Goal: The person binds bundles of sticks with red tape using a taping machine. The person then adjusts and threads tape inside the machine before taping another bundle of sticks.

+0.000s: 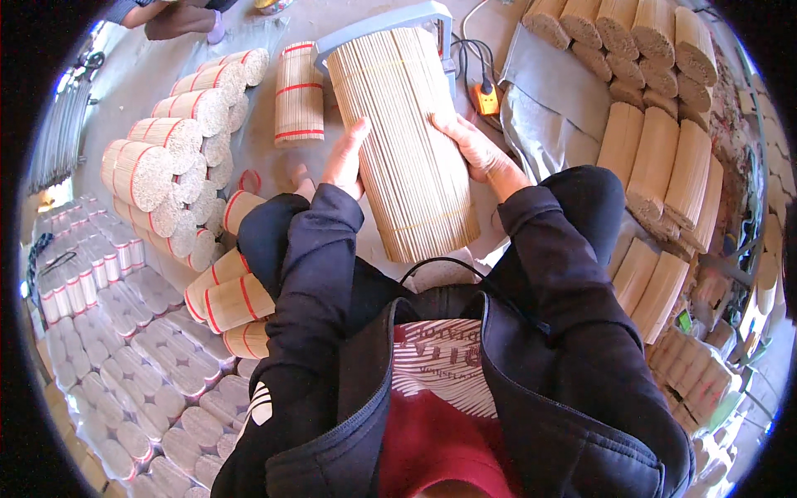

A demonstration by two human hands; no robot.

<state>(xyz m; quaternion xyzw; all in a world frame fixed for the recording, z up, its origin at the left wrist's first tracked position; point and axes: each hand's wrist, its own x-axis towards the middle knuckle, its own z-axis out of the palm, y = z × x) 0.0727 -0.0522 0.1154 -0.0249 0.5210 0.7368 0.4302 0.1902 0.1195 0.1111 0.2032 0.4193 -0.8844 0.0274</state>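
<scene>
A: Item one?

B: A large loose bundle of thin bamboo sticks (404, 137), the landmark here. The left hand (347, 162) and right hand (480, 149) clasp its two sides, fingers spread flat, likely to keep the unbound sticks from spilling. Its far end sits in a grey metal frame (390, 21).

A: Left of that bundle?

B: One upright bundle with red bands (298, 93); further left, a stack of red-banded bundles (178, 145) lying on their sides, and wrapped packs (124, 332) in rows.

A: To its right?

B: Stacked unbanded stick bundles (656, 108), a grey sheet (544, 100), an orange plug (487, 98). Beyond it, another person's hand (178, 21).
</scene>
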